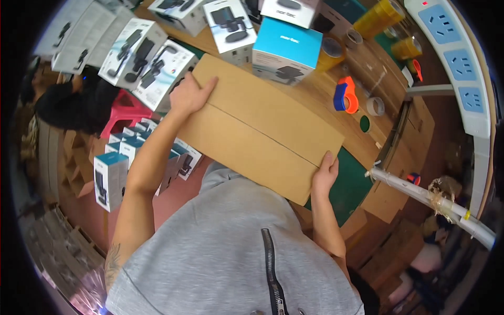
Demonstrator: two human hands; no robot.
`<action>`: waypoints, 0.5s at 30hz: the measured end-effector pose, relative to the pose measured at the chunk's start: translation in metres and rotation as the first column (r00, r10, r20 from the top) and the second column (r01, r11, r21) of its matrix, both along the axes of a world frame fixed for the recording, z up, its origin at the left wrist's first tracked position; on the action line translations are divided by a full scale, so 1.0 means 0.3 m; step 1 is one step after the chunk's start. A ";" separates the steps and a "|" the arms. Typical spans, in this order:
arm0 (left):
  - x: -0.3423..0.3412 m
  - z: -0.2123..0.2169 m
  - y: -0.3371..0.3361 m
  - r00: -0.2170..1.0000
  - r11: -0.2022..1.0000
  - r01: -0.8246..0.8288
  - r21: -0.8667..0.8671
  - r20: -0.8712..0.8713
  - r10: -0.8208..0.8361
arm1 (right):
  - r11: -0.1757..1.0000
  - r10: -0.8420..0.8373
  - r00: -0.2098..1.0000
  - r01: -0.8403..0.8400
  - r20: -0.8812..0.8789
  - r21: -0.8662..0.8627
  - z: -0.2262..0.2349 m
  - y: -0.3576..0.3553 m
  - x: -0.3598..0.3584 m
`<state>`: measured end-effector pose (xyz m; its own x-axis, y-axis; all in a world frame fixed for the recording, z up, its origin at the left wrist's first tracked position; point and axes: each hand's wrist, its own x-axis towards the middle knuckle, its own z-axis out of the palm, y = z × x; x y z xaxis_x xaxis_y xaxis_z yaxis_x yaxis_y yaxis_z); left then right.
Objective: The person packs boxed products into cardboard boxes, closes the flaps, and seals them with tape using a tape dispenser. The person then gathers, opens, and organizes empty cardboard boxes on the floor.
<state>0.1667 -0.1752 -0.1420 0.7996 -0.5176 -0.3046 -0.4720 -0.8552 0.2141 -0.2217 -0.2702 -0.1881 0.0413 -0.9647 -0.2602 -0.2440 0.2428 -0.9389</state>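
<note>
A brown cardboard box lies tilted across the front of the table, close to my body. A seam between two flaps runs along its upper face. My left hand grips the box's left end, thumb on top and fingers over the far edge. At the other end my right hand holds the right edge, its thumb on the upper face and its other fingers hidden. Just past the box stands a white and teal product box. An orange and blue tape dispenser rests on the table to the right.
Product boxes are stacked at the far left, and several more stand low on the left. A pink stool is beside a person in dark clothes. Yellow tape rolls, a power strip and a white pole occupy the right.
</note>
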 end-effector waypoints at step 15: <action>-0.061 -0.034 0.024 0.998 0.990 -0.014 -0.141 0.058 0.023 | 0.861 0.259 0.322 -0.504 -0.911 0.067 -0.075 -0.718 0.179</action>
<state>0.1482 -0.1680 -0.1523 0.8239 -0.5370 -0.1812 -0.4720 -0.8272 0.3050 -0.1681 -0.4857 -0.2107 0.2908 -0.9339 -0.2081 -0.9534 -0.2647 -0.1445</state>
